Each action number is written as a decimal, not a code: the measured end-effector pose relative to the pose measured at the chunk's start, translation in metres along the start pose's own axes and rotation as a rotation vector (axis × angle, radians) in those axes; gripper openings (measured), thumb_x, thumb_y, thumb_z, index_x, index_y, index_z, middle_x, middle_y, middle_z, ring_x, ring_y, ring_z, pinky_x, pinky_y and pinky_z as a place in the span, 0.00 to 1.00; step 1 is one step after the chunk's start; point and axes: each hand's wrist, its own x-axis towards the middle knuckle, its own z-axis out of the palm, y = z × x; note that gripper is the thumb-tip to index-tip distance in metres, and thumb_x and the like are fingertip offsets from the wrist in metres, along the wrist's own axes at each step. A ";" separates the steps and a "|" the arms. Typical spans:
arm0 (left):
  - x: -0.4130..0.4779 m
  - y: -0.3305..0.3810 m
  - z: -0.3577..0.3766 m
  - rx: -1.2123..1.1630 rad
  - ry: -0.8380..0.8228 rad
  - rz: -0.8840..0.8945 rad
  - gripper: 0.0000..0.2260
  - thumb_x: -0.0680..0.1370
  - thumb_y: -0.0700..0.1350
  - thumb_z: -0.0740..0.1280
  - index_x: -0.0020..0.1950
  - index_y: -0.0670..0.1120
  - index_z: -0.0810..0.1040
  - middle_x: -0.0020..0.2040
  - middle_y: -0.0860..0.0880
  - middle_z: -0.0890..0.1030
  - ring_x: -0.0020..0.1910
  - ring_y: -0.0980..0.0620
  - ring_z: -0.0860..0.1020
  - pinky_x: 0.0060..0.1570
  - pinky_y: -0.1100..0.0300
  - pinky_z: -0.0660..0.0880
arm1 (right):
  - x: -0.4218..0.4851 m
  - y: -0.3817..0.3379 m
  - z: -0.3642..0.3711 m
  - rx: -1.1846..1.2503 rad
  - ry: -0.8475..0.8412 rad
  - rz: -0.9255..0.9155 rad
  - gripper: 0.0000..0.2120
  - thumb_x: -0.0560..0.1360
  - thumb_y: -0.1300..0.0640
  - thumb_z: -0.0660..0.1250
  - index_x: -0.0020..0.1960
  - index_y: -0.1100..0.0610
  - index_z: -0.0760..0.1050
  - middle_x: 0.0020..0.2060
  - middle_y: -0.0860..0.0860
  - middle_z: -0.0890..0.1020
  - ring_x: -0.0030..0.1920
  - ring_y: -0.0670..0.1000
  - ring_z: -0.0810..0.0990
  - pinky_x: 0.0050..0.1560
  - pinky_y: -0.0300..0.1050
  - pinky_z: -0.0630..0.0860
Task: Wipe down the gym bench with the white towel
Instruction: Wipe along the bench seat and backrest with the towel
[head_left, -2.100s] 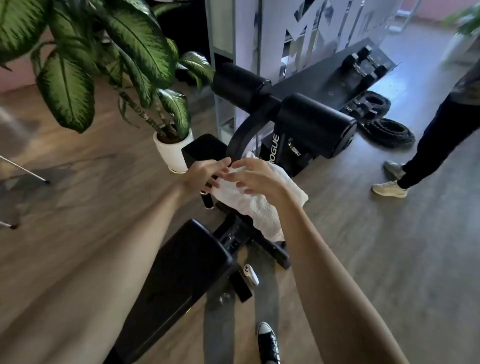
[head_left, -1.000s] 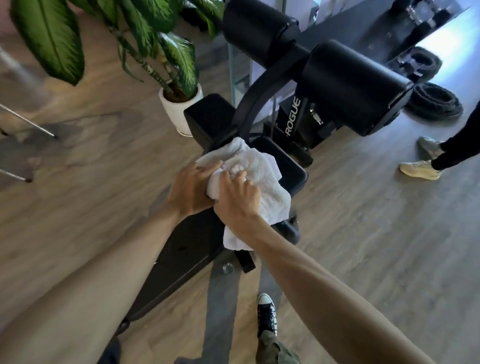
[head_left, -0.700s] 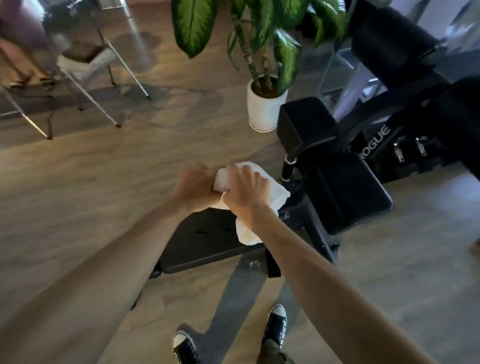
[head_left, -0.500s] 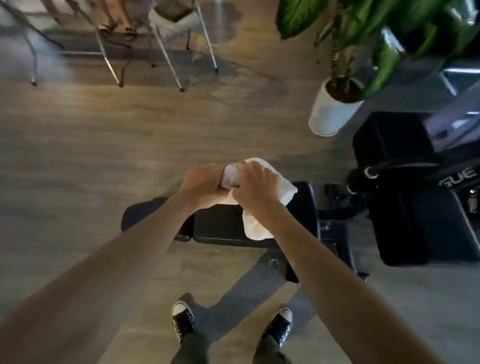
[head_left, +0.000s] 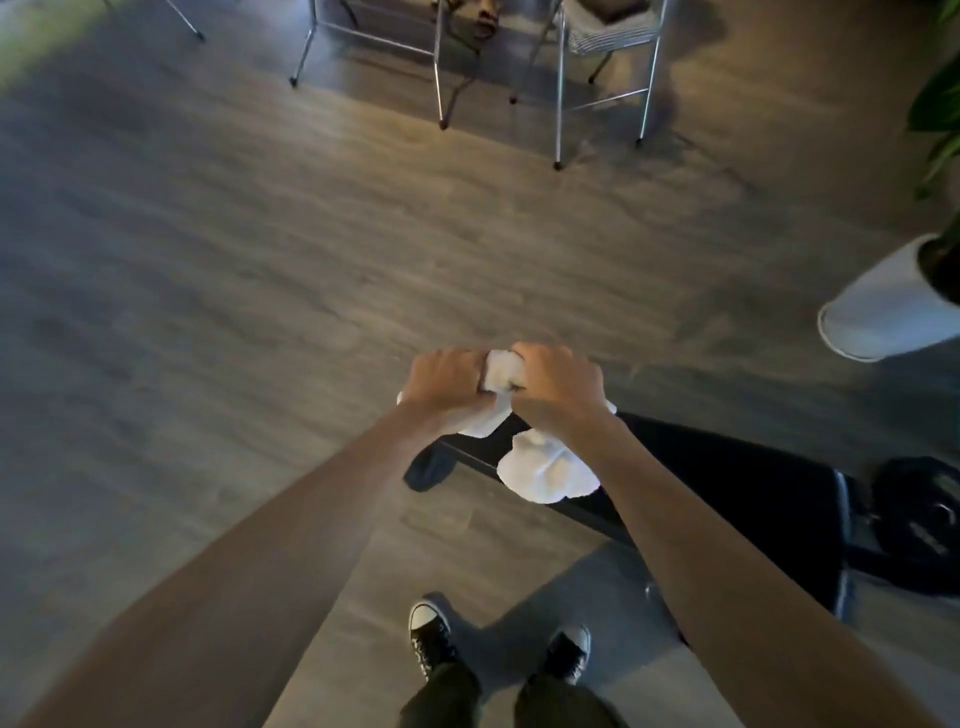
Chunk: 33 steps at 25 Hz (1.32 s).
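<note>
The white towel (head_left: 545, 467) is bunched between both my hands, with a loose fold hanging onto the black pad of the gym bench (head_left: 727, 478). My left hand (head_left: 447, 376) and my right hand (head_left: 558, 387) are both closed on the towel, side by side, over the bench's left end. The bench runs from under my hands off to the right, and my right forearm hides part of it.
My two black sneakers (head_left: 431, 634) stand on the wood floor just in front of the bench. A white plant pot (head_left: 883, 312) sits at the right edge. Metal chair legs (head_left: 558, 104) stand at the far side of the floor.
Both hands have slid the towel along the bench pad from the seat end near the rollers to its far left end. My view has swung left, so the rollers are gone from sight.
</note>
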 end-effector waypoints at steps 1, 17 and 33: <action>0.010 -0.012 0.003 0.010 -0.016 -0.016 0.33 0.65 0.58 0.54 0.68 0.52 0.77 0.59 0.45 0.85 0.59 0.38 0.82 0.54 0.50 0.74 | 0.016 -0.004 0.008 0.004 -0.033 0.004 0.09 0.70 0.60 0.66 0.48 0.50 0.71 0.41 0.49 0.77 0.47 0.59 0.78 0.43 0.46 0.67; 0.159 -0.231 0.283 0.255 -0.365 0.022 0.38 0.82 0.45 0.63 0.84 0.45 0.43 0.86 0.44 0.50 0.84 0.38 0.52 0.81 0.43 0.55 | 0.192 0.055 0.346 -0.167 -0.044 0.005 0.43 0.71 0.62 0.74 0.80 0.57 0.57 0.80 0.61 0.60 0.76 0.63 0.67 0.58 0.58 0.81; 0.280 -0.342 0.385 0.173 -0.222 0.090 0.41 0.82 0.62 0.57 0.82 0.53 0.31 0.85 0.42 0.39 0.83 0.36 0.39 0.81 0.35 0.44 | 0.332 0.083 0.463 -0.245 0.073 0.012 0.40 0.74 0.38 0.68 0.82 0.41 0.55 0.83 0.55 0.55 0.81 0.66 0.55 0.77 0.72 0.50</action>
